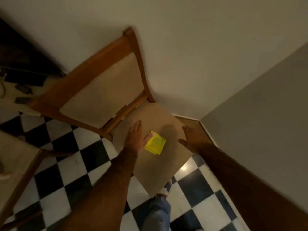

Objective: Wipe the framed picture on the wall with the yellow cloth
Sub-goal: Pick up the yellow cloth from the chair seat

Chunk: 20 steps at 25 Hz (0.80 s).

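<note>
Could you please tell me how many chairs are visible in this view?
2. One wooden chair with beige upholstered seat and back stands against the wall, holding the folded yellow cloth. A second wooden-framed beige seat shows partly at the left edge. Others may lie outside the view.
</note>
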### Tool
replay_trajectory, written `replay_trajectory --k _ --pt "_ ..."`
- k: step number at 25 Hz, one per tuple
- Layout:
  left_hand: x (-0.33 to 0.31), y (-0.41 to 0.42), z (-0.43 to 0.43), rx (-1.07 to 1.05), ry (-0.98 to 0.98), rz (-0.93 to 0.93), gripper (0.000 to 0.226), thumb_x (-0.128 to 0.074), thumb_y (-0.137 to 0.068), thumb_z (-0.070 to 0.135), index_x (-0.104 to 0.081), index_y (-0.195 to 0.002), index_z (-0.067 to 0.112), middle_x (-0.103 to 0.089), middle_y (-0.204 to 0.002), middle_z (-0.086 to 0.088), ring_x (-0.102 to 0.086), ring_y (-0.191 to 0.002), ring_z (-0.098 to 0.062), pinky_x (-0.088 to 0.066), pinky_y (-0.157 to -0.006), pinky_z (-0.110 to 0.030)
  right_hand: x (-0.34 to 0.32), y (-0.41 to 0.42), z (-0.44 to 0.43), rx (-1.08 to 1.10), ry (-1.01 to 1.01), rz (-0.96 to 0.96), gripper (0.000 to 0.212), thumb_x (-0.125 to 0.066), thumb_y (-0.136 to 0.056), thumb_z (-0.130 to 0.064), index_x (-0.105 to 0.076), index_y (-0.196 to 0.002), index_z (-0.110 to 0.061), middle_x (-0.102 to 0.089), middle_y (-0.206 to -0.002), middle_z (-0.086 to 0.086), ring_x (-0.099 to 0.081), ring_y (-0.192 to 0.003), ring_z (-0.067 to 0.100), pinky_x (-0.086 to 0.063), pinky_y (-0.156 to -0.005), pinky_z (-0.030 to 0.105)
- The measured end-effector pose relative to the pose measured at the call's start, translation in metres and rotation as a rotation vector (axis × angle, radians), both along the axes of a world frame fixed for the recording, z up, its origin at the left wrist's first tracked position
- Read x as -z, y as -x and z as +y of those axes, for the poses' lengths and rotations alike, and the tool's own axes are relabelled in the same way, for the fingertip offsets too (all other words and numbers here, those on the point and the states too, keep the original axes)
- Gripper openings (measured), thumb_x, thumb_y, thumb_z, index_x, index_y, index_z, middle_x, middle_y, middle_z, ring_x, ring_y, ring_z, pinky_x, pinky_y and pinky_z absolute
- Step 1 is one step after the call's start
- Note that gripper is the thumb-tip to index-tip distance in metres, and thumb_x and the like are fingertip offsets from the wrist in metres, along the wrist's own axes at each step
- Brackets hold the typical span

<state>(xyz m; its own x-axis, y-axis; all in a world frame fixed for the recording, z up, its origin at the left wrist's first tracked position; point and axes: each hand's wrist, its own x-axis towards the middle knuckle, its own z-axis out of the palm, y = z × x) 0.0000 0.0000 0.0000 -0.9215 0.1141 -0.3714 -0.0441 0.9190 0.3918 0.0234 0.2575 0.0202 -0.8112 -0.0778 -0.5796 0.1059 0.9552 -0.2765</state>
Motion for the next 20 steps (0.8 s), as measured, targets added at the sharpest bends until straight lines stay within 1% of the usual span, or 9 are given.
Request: replay_trajectory --k 1,4,6,8,11,14,16,17,20 --pt "0.024 0.001 -0.004 0.007 0.009 -0.097 0.087 -0.058 -0.093 0.054 -0.029 -0.155 0.001 -0.030 -0.164 -0.020 -0.026 -0.153 -0.032 -0.017 -0.124 -0.038 0.022 -0.002 -0.007 0.023 0.027 -0.080 0.081 -0.050 -0.099 -0.051 -0.020 -0.161 -0.009 -0.028 -0.167 0.012 -0.029 -0.153 0.029 -0.027 -0.123 0.039" --pt "0.086 0.002 -0.011 0.053 0.075 -0.272 0.073 -0.055 -0.097 0.049 -0.039 -0.151 0.002 -0.037 -0.161 -0.020 -0.029 -0.151 -0.032 -0.019 -0.123 -0.037 0.086 -0.014 -0.026 0.117 0.133 -0.149 0.080 -0.055 -0.100 -0.039 -0.015 -0.163 -0.010 -0.027 -0.168 0.011 -0.031 -0.153 0.029 -0.027 -0.121 0.036" --pt "0.118 0.002 -0.007 -0.010 0.038 -0.321 0.077 -0.058 -0.097 0.044 -0.033 -0.153 -0.001 -0.031 -0.163 -0.021 -0.025 -0.153 -0.033 -0.019 -0.124 -0.038 0.122 -0.018 -0.039 0.130 0.171 -0.139 0.073 -0.053 -0.102 -0.033 -0.019 -0.162 -0.009 -0.029 -0.167 0.012 -0.031 -0.152 0.028 -0.024 -0.120 0.033" --pt "0.143 0.002 0.001 -0.072 0.005 -0.300 0.081 -0.063 -0.094 0.043 -0.031 -0.153 -0.002 -0.030 -0.162 -0.023 -0.025 -0.152 -0.036 -0.024 -0.123 -0.041 0.151 -0.013 -0.052 0.135 0.238 -0.107 0.065 -0.051 -0.103 -0.028 -0.026 -0.160 -0.010 -0.035 -0.164 0.012 -0.034 -0.151 0.027 -0.022 -0.119 0.031" --pt "0.166 -0.004 0.010 -0.138 0.025 -0.160 0.073 -0.070 -0.088 0.040 -0.046 -0.144 0.001 -0.045 -0.149 -0.023 -0.043 -0.138 -0.037 -0.038 -0.113 -0.044 0.182 -0.003 -0.068 0.183 0.292 -0.082 0.060 -0.056 -0.100 -0.028 -0.039 -0.155 -0.009 -0.042 -0.159 0.013 -0.041 -0.146 0.029 -0.031 -0.119 0.034" --pt "0.176 -0.005 0.014 -0.202 -0.060 -0.125 0.049 -0.075 -0.084 0.029 -0.064 -0.119 -0.003 -0.061 -0.125 -0.024 -0.057 -0.115 -0.036 -0.046 -0.093 -0.042 0.196 0.006 -0.074 0.336 0.326 -0.052 0.049 -0.063 -0.094 -0.024 -0.058 -0.142 -0.011 -0.057 -0.142 0.015 -0.050 -0.134 0.031 -0.038 -0.107 0.034" --pt "0.173 -0.002 0.009 -0.284 -0.175 -0.160 0.033 -0.079 -0.080 0.021 -0.070 -0.097 -0.006 -0.070 -0.102 -0.026 -0.063 -0.093 -0.034 -0.046 -0.075 -0.038 0.193 0.009 -0.071 0.424 0.355 -0.081 0.039 -0.069 -0.089 -0.021 -0.070 -0.127 -0.010 -0.066 -0.131 0.014 -0.057 -0.125 0.031 -0.040 -0.094 0.028" --pt "0.168 -0.002 0.006 -0.336 -0.242 -0.195 0.029 -0.080 -0.078 0.019 -0.072 -0.092 -0.006 -0.073 -0.095 -0.025 -0.065 -0.085 -0.031 -0.047 -0.069 -0.037 0.189 0.010 -0.069 0.485 0.385 -0.103 0.036 -0.073 -0.086 -0.020 -0.073 -0.120 -0.008 -0.069 -0.127 0.013 -0.060 -0.121 0.030 -0.038 -0.088 0.025" --pt "0.135 -0.005 0.007 -0.450 -0.429 -0.320 0.024 -0.082 -0.080 0.016 -0.074 -0.095 -0.001 -0.076 -0.093 -0.020 -0.069 -0.082 -0.029 -0.056 -0.073 -0.041 0.157 0.009 -0.056 0.654 0.467 -0.157 0.033 -0.080 -0.081 -0.025 -0.073 -0.109 -0.009 -0.072 -0.116 0.011 -0.065 -0.111 0.028 -0.042 -0.082 0.027"
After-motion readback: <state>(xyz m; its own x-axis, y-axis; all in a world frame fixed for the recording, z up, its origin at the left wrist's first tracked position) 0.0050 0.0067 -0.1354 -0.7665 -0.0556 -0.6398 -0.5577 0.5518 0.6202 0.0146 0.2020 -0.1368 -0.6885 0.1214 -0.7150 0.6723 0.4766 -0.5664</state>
